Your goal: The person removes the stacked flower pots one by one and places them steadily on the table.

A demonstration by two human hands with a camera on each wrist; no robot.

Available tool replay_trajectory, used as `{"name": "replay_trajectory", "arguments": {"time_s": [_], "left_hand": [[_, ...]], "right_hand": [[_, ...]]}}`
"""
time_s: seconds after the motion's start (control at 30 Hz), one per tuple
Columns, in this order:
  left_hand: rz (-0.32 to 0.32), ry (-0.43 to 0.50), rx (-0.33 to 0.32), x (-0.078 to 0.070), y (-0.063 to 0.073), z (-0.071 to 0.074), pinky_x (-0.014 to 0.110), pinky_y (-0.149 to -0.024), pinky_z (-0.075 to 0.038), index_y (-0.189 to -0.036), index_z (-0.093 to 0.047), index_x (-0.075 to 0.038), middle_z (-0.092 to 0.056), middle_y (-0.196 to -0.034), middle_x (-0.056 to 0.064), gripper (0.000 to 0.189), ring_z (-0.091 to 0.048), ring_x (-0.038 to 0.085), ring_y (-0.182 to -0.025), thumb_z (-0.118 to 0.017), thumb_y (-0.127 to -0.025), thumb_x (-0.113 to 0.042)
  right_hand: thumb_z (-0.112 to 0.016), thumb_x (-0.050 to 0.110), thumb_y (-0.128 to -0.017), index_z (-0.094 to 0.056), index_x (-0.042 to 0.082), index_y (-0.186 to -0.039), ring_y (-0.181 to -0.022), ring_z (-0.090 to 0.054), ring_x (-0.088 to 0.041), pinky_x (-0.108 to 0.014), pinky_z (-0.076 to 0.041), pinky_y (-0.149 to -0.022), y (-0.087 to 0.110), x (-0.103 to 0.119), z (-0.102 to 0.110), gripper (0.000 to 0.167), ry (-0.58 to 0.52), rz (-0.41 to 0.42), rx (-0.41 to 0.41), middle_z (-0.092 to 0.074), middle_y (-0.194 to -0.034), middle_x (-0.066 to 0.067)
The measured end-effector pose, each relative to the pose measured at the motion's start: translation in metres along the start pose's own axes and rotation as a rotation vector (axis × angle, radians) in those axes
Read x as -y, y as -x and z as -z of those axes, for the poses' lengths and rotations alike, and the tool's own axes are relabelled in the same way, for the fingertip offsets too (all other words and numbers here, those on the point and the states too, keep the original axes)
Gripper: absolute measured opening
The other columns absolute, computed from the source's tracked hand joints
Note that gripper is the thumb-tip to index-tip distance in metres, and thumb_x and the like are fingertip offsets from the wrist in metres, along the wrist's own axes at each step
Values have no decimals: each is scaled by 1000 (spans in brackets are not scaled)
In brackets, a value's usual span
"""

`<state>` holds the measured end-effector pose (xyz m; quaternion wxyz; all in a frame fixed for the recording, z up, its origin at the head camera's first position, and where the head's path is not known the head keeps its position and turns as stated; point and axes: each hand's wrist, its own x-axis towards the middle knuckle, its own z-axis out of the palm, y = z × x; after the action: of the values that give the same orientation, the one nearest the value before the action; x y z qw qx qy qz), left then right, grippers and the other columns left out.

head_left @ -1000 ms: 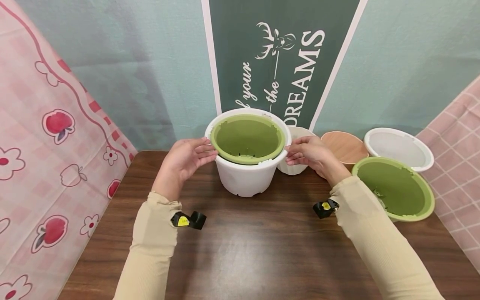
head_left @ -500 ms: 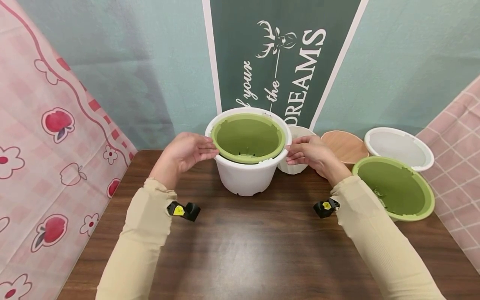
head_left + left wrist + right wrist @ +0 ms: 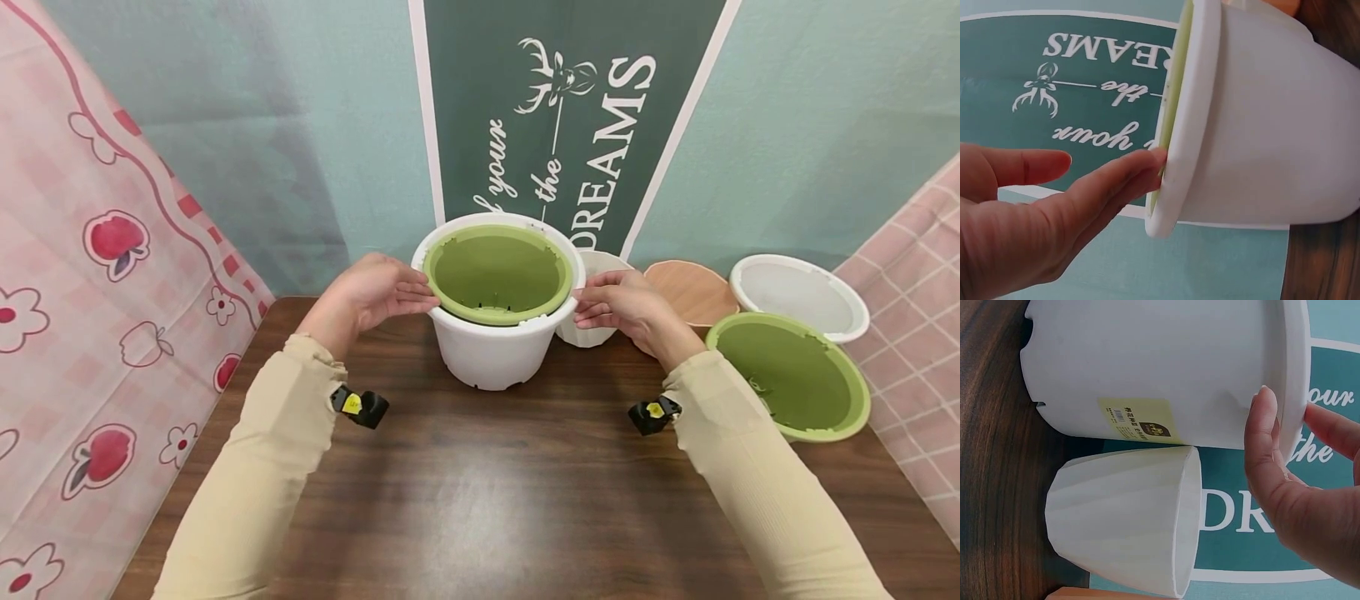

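A white flowerpot [image 3: 491,362] stands upright at the back of the table with a green flowerpot [image 3: 498,275] nested inside it. My left hand [image 3: 375,292] is at the left side of the rim. In the left wrist view its straight fingers [image 3: 1116,172] touch the top edge, and the thumb stays apart from the pot. My right hand [image 3: 626,304] is at the opposite side. The right wrist view shows the white rim between its thumb [image 3: 1329,425] and its fingers [image 3: 1261,434], which lie under the rim. A yellow label [image 3: 1141,420] is on the pot's side.
A fluted white pot [image 3: 1122,515] stands close beside the white flowerpot, partly behind my right hand. Farther right are a terracotta-coloured pot [image 3: 693,292], another white pot [image 3: 798,296] and a second green pot [image 3: 787,379]. A curtain with lettering [image 3: 315,150] hangs behind the wooden table [image 3: 480,492].
My left wrist and forearm have swung left and slightly upward, while the left fingertips stay at the rim. The right hand and the pots look nearly unmoved.
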<state>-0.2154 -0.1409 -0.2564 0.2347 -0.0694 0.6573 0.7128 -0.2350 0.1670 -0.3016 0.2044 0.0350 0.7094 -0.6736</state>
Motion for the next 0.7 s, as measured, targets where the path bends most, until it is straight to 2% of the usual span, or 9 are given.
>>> {"name": "replay_trajectory", "arguments": {"time_s": [0.1,0.23,0.47,0.7], "left_hand": [[18,-24,-8,-2,-1,-1,36,-91,-44,-114,-35,20,-43,-115,33,25,-51,39,-107,-33,-93,7],[32,-29,-8,-4,-3,-4,34,-90,-45,-120,-30,21,-40,-116,32,31,-47,41,-111,-32,-92,8],[40,-33,-15,-5,-4,-8,34,-90,-45,-124,-26,21,-40,-107,27,35,-47,38,-108,-31,-92,8],[33,24,-34,-4,-4,-5,36,-90,-45,-126,-26,20,-39,-116,32,37,-45,40,-112,-31,-91,9]], "right_hand": [[-55,0,-88,-42,-5,-101,-61,-63,-16,-31,-55,-65,0,0,0,19,0,-2,-3,-61,-72,-9],[-55,0,-88,-42,-5,-100,-61,-63,-17,-32,-55,-65,0,-1,0,18,-6,1,-2,-61,-72,-10],[-55,0,-89,-42,-5,-100,-61,-63,-17,-32,-55,-64,-1,-2,1,17,-21,5,-1,-62,-72,-10],[-54,0,-89,-42,-4,-100,-61,-63,-18,-32,-55,-64,-3,-4,1,17,-28,7,1,-61,-72,-9]]}}
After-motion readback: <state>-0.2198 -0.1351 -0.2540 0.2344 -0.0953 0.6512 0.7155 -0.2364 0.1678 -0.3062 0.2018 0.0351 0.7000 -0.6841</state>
